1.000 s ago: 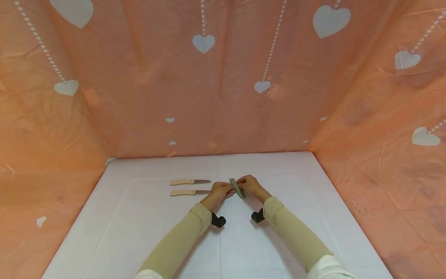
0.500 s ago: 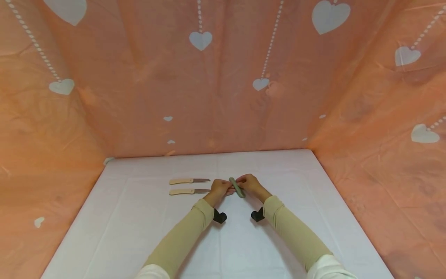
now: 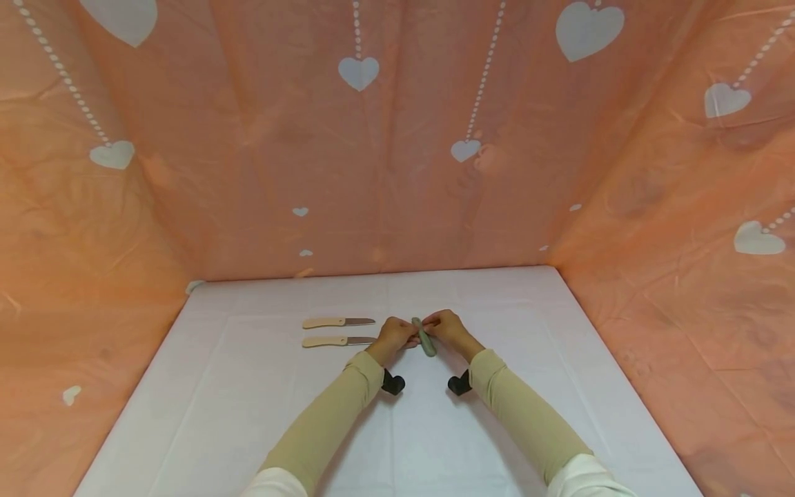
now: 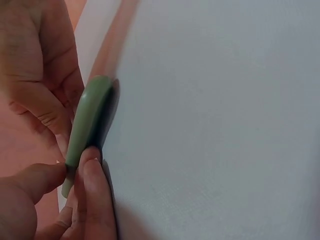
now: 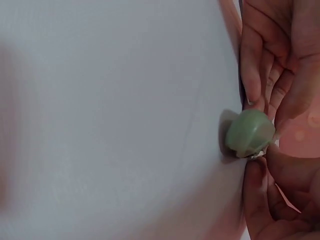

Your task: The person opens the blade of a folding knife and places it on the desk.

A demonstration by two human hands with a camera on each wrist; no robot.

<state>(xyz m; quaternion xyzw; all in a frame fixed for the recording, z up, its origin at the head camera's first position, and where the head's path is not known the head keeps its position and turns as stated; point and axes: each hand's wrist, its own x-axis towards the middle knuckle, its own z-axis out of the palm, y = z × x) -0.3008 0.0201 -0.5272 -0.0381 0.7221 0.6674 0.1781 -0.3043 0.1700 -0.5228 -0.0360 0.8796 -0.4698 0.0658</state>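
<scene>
A green-handled folding knife (image 3: 425,338) is held between the two hands above the white table, slanting in the head view. My left hand (image 3: 395,336) pinches it between thumb and fingers; in the left wrist view the thumb presses near the narrow lower end of the green handle (image 4: 85,120). From the other side my right hand (image 3: 448,330) pinches it with thumb and forefinger. A small shiny metal edge shows beside the right fingertips in the right wrist view, under the rounded green end (image 5: 250,131). How far the blade is out is hidden.
Two cream-handled folding knives with blades out lie parallel to the left, an upper knife (image 3: 324,323) and a lower knife (image 3: 326,342), whose tip is close to my left hand. A white cloth covers the table (image 3: 497,297). Orange curtains (image 3: 397,228) with hearts enclose it.
My left hand has shifted slightly to the right and turned a little. The green knife has tilted a bit steeper between the fingers. My right hand stays nearly in place.
</scene>
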